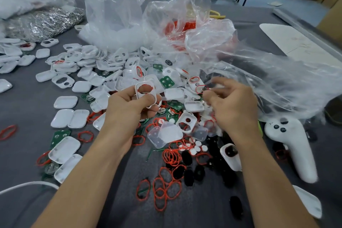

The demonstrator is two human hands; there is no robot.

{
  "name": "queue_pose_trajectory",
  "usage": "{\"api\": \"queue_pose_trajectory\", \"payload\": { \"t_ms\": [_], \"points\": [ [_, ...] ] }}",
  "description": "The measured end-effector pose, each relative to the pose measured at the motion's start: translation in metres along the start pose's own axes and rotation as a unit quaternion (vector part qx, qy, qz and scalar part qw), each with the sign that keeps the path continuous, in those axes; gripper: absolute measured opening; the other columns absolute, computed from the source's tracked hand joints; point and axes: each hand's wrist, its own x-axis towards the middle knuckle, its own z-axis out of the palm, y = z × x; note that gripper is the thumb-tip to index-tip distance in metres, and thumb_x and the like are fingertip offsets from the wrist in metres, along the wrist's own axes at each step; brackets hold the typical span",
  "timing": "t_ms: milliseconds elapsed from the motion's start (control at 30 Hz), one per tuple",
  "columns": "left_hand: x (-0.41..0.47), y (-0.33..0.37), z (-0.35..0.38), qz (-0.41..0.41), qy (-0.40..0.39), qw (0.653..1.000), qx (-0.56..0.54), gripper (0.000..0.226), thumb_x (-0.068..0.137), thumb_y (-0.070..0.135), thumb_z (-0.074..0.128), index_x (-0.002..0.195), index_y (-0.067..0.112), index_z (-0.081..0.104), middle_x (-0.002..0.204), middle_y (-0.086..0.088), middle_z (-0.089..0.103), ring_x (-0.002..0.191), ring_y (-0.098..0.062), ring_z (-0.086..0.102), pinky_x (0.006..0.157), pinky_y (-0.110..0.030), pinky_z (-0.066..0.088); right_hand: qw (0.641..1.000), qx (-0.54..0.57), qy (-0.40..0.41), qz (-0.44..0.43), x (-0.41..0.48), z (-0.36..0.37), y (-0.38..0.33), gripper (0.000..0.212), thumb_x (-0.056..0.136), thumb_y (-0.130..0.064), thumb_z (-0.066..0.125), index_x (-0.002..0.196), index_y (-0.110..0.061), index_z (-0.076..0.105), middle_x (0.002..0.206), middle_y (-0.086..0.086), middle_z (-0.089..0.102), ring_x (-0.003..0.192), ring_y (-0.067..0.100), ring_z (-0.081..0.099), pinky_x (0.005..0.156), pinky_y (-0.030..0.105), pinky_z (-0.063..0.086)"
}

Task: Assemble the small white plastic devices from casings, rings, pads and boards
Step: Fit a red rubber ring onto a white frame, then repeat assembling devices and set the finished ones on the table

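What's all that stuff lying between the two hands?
In the head view, between the left hand, which holds a white casing, and the right hand, lie loose white casing halves and a green board.

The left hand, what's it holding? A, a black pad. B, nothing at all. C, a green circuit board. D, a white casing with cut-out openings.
D: the left hand grips a white casing between thumb and fingers, its cut-out openings facing the camera.
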Motion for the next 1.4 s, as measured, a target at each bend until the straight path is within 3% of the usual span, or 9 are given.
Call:
{"api": "queue_pose_trajectory", "payload": {
  "t_ms": [67, 133, 233, 367, 567, 733, 933, 1067, 1400],
  "points": [
    [-0.002, -0.001, 0.003, 0.01, 0.0, 1.0, 0.022, 0.017, 0.09, -0.004, 0.068, 0.09, 0.012, 0.073, 0.077, -0.006, 0.078, 0.055, -0.013, 0.065, 0.049, -0.018, 0.049, 0.997, -0.036, 0.006, -0.062, -0.002, -0.005, -0.004, 0.024, 0.082, -0.022, 0.086, 0.104, -0.029, 0.079, 0.08, -0.015, 0.076, 0.071, 0.001, 0.072, 0.069, 0.028, 0.062],
    [-0.003, -0.001, 0.006, 0.01, -0.004, 0.999, 0.03, 0.02, 0.09, -0.005, 0.068, 0.087, 0.014, 0.072, 0.075, -0.006, 0.077, 0.054, -0.015, 0.064, 0.048, -0.019, 0.049, 0.987, -0.054, -0.105, -0.113, -0.009, -0.014, -0.014, 0.013, 0.076, -0.021, 0.087, 0.081, -0.032, 0.081, 0.069, -0.02, 0.073, 0.065, -0.002, 0.07, 0.064, 0.018, 0.057],
    [-0.005, 0.0, 0.009, 0.003, -0.009, 1.0, 0.022, 0.019, 0.089, -0.008, 0.068, 0.09, 0.011, 0.07, 0.078, -0.009, 0.078, 0.054, -0.015, 0.063, 0.049, -0.021, 0.051, 0.911, -0.172, -0.356, -0.118, -0.021, -0.021, -0.028, 0.018, 0.066, -0.021, 0.088, 0.074, -0.035, 0.08, 0.063, -0.022, 0.07, 0.055, -0.005, 0.063, 0.051, 0.006, 0.042],
    [-0.008, -0.001, 0.012, -0.001, -0.01, 1.0, 0.022, 0.018, 0.087, -0.008, 0.069, 0.09, 0.01, 0.07, 0.072, -0.005, 0.076, 0.052, -0.014, 0.061, 0.049, -0.02, 0.05, 0.844, -0.259, -0.46, -0.095, -0.035, -0.012, -0.033, 0.027, 0.056, -0.018, 0.092, 0.077, -0.03, 0.078, 0.064, -0.013, 0.07, 0.048, -0.001, 0.058, 0.044, 0.01, 0.039],
    [-0.012, -0.003, 0.012, 0.002, -0.007, 0.999, 0.048, 0.016, 0.086, -0.008, 0.07, 0.095, 0.005, 0.072, 0.079, -0.015, 0.076, 0.052, -0.014, 0.061, 0.05, -0.022, 0.049, 0.874, -0.309, -0.36, -0.102, -0.042, 0.006, -0.037, 0.02, 0.066, -0.023, 0.089, 0.079, -0.032, 0.077, 0.074, -0.009, 0.072, 0.068, 0.011, 0.069, 0.065, 0.025, 0.055],
    [-0.012, -0.003, 0.01, 0.004, -0.009, 0.999, 0.048, 0.019, 0.086, -0.007, 0.068, 0.088, 0.012, 0.072, 0.077, -0.014, 0.076, 0.053, -0.015, 0.06, 0.05, -0.025, 0.048, 0.91, -0.315, -0.233, -0.137, -0.043, 0.017, -0.032, 0.01, 0.085, -0.022, 0.075, 0.083, -0.03, 0.069, 0.091, -0.002, 0.07, 0.091, 0.023, 0.064, 0.073, 0.028, 0.043],
    [-0.01, -0.005, 0.009, 0.01, -0.011, 0.998, 0.054, 0.019, 0.088, -0.004, 0.067, 0.089, 0.013, 0.072, 0.072, -0.006, 0.075, 0.052, -0.017, 0.059, 0.046, -0.026, 0.047, 0.99, -0.013, -0.122, -0.066, -0.033, 0.023, -0.019, 0.013, 0.075, -0.022, 0.085, 0.071, -0.031, 0.076, 0.077, -0.009, 0.067, 0.068, 0.007, 0.058, 0.061, 0.014, 0.043],
    [-0.013, -0.007, 0.012, 0.034, -0.044, 0.994, 0.096, 0.016, 0.09, -0.004, 0.066, 0.092, 0.009, 0.075, 0.068, -0.008, 0.074, 0.05, -0.016, 0.065, 0.045, -0.021, 0.048, 0.977, 0.183, -0.108, 0.017, -0.031, 0.023, -0.019, 0.013, 0.081, -0.017, 0.081, 0.081, -0.03, 0.081, 0.067, 0.002, 0.075, 0.056, 0.021, 0.066, 0.06, 0.035, 0.058],
    [-0.018, -0.008, 0.018, 0.016, -0.135, 0.987, 0.082, 0.03, 0.092, 0.001, 0.068, 0.103, 0.027, 0.077, 0.084, -0.006, 0.079, 0.074, -0.022, 0.078, 0.061, -0.026, 0.06, 0.944, 0.292, -0.144, 0.05, -0.03, 0.033, -0.016, 0.021, 0.085, 0.005, 0.075, 0.087, -0.015, 0.078, 0.064, 0.008, 0.073, 0.052, 0.018, 0.064, 0.052, 0.027, 0.054]
  ]
}}
